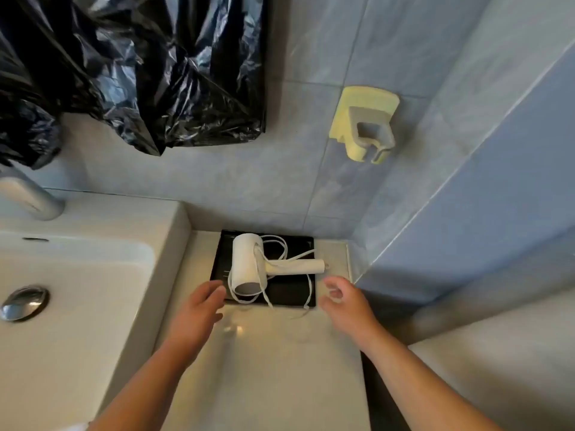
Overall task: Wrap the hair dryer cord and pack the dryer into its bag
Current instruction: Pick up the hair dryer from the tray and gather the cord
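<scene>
A white hair dryer [249, 262] lies on a black tray [289, 290] at the back of the counter, its handle pointing right. Its white cord [308, 287] loops loosely around the body and trails over the tray's front edge. My left hand [194, 309] hovers just left of the dryer's nozzle, fingers relaxed and holding nothing. Right of the tray's front corner is my right hand [343, 301], fingers loosely curled and empty. No dryer bag is visible.
A white sink basin [77, 281] with a metal drain plug [25, 303] and a faucet [28, 194] lies at the left. A black plastic sheet [133, 66] hangs on the tiled wall. A yellowish wall holder [364, 122] is mounted above the tray.
</scene>
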The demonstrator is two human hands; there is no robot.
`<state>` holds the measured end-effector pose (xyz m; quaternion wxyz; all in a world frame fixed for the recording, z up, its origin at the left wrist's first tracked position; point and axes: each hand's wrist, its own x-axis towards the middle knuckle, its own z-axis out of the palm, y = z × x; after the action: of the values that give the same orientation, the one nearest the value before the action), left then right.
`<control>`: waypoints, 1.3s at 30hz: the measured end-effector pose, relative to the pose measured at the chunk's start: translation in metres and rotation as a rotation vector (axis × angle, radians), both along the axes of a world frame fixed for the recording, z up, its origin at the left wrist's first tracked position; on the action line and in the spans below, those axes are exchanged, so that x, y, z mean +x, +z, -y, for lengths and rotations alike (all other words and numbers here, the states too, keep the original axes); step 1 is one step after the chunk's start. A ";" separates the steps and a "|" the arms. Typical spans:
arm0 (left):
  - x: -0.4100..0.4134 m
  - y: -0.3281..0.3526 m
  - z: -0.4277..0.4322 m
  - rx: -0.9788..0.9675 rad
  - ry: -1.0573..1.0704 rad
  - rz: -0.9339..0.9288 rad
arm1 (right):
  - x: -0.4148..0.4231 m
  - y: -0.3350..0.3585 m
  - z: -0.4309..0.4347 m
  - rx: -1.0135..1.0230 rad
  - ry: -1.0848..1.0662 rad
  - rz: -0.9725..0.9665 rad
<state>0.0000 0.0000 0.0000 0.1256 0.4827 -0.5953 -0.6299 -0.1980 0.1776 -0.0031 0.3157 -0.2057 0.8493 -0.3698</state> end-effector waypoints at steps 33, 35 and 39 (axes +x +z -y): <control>-0.066 -0.023 0.049 0.071 0.053 0.013 | -0.069 -0.019 0.074 -0.454 -0.526 0.503; -0.061 -0.010 0.048 0.081 0.045 -0.058 | -0.066 -0.004 0.072 -0.501 -0.488 0.493; -0.047 0.020 0.043 0.064 0.043 -0.180 | -0.055 0.029 0.067 -0.595 -0.443 0.481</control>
<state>-0.0473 -0.0427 0.0204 0.1765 0.4407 -0.5506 -0.6867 -0.2534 0.1102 0.0262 0.3445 -0.0086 0.6319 -0.6942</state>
